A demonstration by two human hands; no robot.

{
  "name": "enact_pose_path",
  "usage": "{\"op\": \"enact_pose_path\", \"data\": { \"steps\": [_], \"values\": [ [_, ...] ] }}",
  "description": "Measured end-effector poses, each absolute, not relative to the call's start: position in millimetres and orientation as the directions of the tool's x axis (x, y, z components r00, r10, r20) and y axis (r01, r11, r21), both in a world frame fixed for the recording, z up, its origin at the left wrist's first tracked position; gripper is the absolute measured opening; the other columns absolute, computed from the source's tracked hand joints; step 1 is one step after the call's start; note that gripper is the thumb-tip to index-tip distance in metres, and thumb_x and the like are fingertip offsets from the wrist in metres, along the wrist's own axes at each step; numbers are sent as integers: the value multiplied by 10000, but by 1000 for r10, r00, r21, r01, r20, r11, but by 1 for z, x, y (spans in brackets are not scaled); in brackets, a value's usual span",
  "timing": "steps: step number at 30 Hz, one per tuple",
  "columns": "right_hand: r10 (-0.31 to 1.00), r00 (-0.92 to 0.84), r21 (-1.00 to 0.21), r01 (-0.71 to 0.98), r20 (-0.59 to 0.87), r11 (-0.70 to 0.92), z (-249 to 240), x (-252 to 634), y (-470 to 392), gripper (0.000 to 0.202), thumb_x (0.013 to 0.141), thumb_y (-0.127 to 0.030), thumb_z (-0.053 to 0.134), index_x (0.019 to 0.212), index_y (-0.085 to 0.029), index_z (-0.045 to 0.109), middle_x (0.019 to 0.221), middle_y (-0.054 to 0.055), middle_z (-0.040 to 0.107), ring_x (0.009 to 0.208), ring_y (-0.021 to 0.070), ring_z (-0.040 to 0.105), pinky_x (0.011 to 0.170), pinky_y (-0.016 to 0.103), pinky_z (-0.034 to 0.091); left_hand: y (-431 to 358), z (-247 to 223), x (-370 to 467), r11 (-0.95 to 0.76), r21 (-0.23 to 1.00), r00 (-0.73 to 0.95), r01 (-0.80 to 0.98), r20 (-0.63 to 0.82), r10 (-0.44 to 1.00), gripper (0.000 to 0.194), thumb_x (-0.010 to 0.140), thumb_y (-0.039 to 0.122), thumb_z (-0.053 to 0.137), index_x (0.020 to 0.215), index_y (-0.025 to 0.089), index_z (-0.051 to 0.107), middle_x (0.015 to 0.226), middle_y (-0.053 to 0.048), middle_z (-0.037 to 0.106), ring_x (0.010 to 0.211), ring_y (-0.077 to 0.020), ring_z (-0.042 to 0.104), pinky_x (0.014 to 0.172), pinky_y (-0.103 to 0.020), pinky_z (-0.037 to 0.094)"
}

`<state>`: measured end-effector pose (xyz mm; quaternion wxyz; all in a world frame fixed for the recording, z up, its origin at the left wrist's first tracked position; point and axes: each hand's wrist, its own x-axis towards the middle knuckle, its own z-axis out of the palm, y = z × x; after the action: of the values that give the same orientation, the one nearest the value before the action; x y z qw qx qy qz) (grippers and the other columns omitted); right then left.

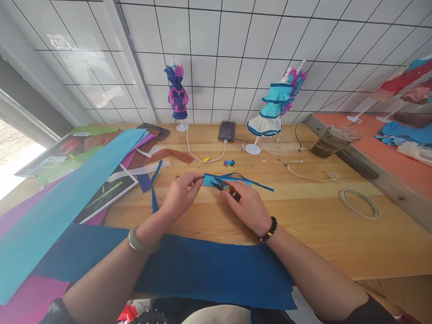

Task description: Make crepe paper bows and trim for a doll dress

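Note:
My left hand (184,192) pinches the left end of a light blue strip (208,181) edged with a dark blue band. In my right hand (246,202) are small dark scissors (218,183), their blades parted over the strip. A narrow dark blue strip (263,185) trails out to the right behind my right hand. The far part of the light blue strip is partly hidden by my right fingers. Beyond the hands lies a small pink and blue bow (229,163).
Wide dark blue paper (216,270) lies along the near edge, with long light blue paper (77,198) at left. Two small dressed stands (182,128) (253,149) stand by the tiled wall. A power bank (227,131), tape roll (359,203) and cup (332,141) are on the table.

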<state>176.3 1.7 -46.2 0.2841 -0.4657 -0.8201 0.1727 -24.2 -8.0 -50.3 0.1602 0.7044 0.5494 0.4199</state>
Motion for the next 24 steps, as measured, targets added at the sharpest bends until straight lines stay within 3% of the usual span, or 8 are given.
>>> {"op": "enact_pose_path", "data": {
  "steps": [2,5,8,12,15,19,22,24],
  "values": [
    [859,-413,-558,654,303,511,-46,175,1,290,847,-304,480,1081,-165,582,786,49,593,745,176,543,675,298,442,-8,-51,-22,-494,517,185,699,536,824,178,831,282,510,940,178,604,857,-49,644,819,-166,555,764,-308,412],
    [851,-433,-563,640,298,523,-49,173,-1,294,848,-296,475,1089,-158,573,793,50,592,744,174,541,687,301,444,-9,-50,-19,-611,315,354,726,590,725,130,829,258,525,890,176,606,833,-46,630,792,-164,528,762,-324,391],
    [844,-452,-553,641,288,532,-51,172,-3,292,853,-294,465,1092,-160,568,796,51,591,738,172,543,686,298,443,-9,-51,-18,-628,223,419,746,575,703,140,856,226,480,851,176,610,784,-41,610,751,-159,494,741,-324,379],
    [835,-477,-521,656,275,547,-52,171,-4,297,853,-294,461,1098,-164,567,812,55,589,739,173,545,684,298,437,-8,-51,-19,-618,191,445,762,539,716,186,878,208,427,818,172,599,772,-45,595,750,-166,474,731,-321,375],
    [837,-482,-521,660,259,541,-52,171,-4,301,851,-296,461,1098,-164,570,812,55,587,738,173,542,684,301,431,-7,-49,-19,-574,252,404,779,499,767,193,885,217,401,826,162,576,801,-57,596,774,-177,490,738,-327,376],
    [847,-458,-577,628,269,522,-52,172,-4,305,842,-305,470,1095,-174,579,820,58,587,754,177,532,706,315,419,-5,-48,-24,-329,537,87,777,425,901,180,870,284,418,840,171,555,798,-45,596,762,-176,529,715,-309,391],
    [899,-380,-761,511,217,400,-48,173,-3,315,820,-357,504,1060,-179,603,791,50,579,694,159,503,645,298,404,-2,-50,-29,-121,760,-145,638,273,951,245,869,353,394,792,178,549,746,-18,591,701,-153,541,643,-268,402],
    [931,-363,-932,322,38,164,-43,173,-3,342,817,-418,493,1017,-169,615,727,30,550,548,111,440,515,257,357,-1,-51,-30,-79,834,-170,546,203,964,305,878,375,358,742,175,545,718,-10,584,683,-140,538,630,-252,407]
  ]
}}
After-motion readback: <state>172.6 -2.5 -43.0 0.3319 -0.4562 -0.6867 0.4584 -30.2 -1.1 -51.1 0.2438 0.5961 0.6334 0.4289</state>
